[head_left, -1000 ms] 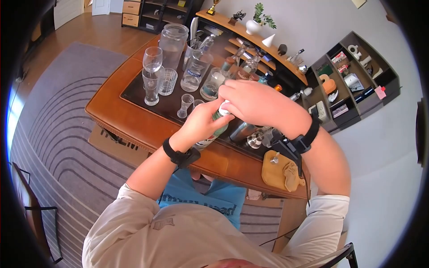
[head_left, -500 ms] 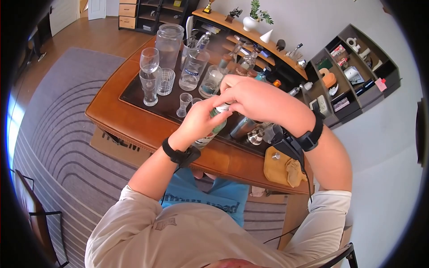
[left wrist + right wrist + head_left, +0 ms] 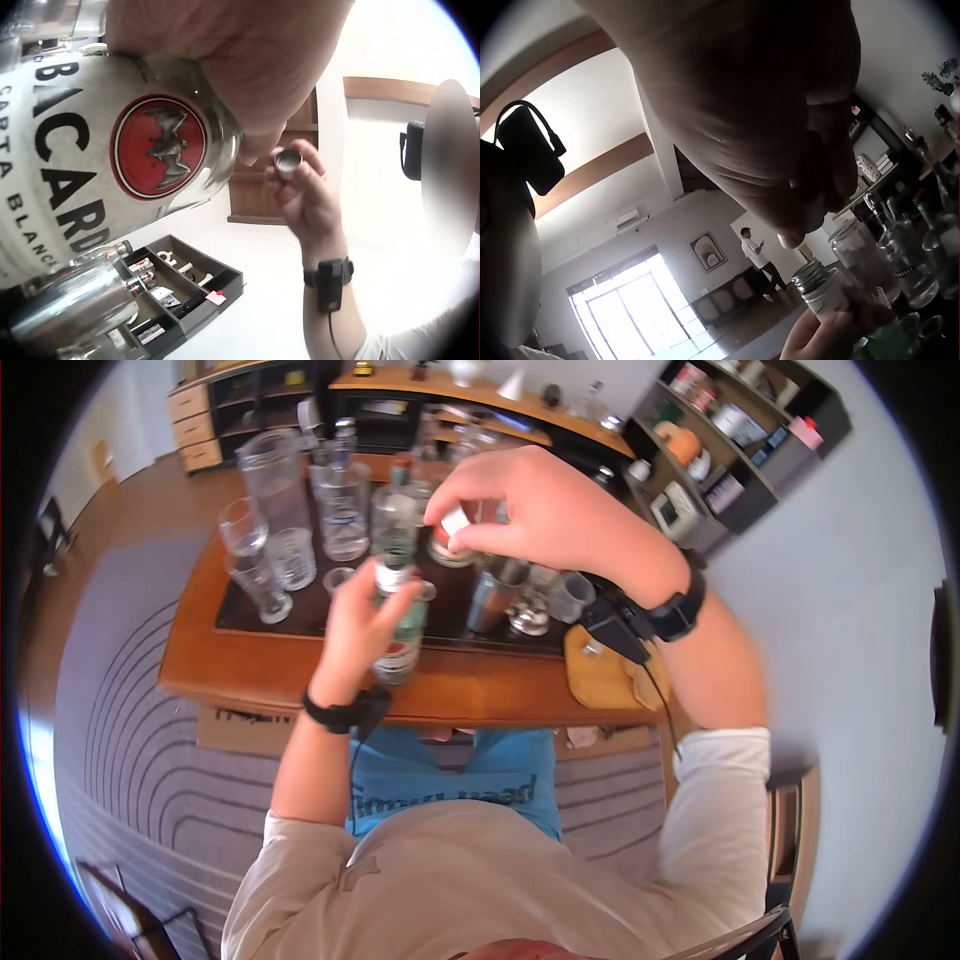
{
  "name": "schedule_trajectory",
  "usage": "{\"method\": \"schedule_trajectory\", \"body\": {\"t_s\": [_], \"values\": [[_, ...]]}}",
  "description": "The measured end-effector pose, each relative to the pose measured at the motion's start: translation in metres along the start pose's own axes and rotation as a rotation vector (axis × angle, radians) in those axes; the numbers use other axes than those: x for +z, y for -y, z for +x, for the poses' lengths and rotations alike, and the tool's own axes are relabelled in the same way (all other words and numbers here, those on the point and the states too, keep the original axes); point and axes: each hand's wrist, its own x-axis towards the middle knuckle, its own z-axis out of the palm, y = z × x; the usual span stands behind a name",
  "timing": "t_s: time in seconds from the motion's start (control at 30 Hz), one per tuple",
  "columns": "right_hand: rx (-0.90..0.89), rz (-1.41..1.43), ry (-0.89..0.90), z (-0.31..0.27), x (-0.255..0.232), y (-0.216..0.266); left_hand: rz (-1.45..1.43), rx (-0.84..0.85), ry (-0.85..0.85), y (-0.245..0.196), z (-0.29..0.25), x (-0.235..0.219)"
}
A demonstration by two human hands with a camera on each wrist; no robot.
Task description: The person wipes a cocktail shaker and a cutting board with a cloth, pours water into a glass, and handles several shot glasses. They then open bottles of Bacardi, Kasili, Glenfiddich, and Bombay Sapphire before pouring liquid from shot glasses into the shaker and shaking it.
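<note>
My left hand [image 3: 362,622] grips a clear Bacardi bottle [image 3: 398,652] round its middle and holds it upright above the table's front edge. In the left wrist view its white label with the red bat emblem [image 3: 154,146] fills the frame. The bottle's threaded neck [image 3: 815,289] stands uncapped. My right hand [image 3: 470,522] hovers above and to the right of the neck and pinches the small cap [image 3: 455,520] between thumb and fingers. From the left wrist the cap [image 3: 288,160] shows its hollow underside.
A wooden table [image 3: 250,672] carries a dark tray [image 3: 325,612] crowded with glasses, jars and bottles. A metal shaker [image 3: 487,600] stands right of the bottle, a yellow cloth [image 3: 600,678] at the right end. Shelves [image 3: 720,450] fill the back right. A distant person [image 3: 754,252] stands indoors.
The cap has come off the bottle: my right hand lifted up and right with it. The left hand has set the bottle more upright. The head view has swung.
</note>
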Motion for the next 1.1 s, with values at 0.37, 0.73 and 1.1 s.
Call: {"method": "schedule_trajectory", "body": {"t_s": [0.37,0.73,1.1], "values": [[0.675,-0.078,-0.264,-0.289,0.089,-0.128,-0.084,0.004,-0.002,0.013,0.002,-0.005],[0.831,-0.108,-0.538,-0.346,0.203,-0.132,-0.057,0.034,0.013,0.018,0.0,-0.009],[0.406,0.246,-0.653,-0.193,0.149,-0.018,-0.189,0.152,0.091,0.018,-0.002,-0.007]]}}
